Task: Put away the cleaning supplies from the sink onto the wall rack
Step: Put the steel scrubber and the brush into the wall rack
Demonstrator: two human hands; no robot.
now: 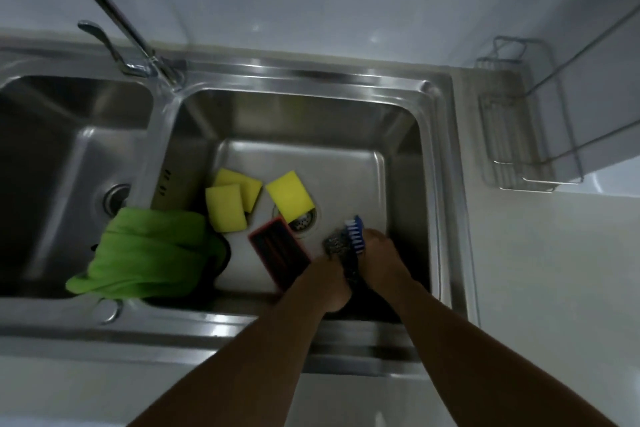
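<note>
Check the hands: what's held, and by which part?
Both hands are in the sink. Right hand grips the blue brush along its side. Left hand appears to pinch the steel scourer; blurred.

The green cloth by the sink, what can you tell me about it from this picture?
The green cloth is bright lime and looks soft, like microfibre. It lies bunched in thick folds over the steel divider between the two basins, at the near end, one corner trailing toward the left basin. Something dark shows beneath its right edge; I cannot tell what. A yellow sponge sits against its upper right. Neither hand touches it.
</note>
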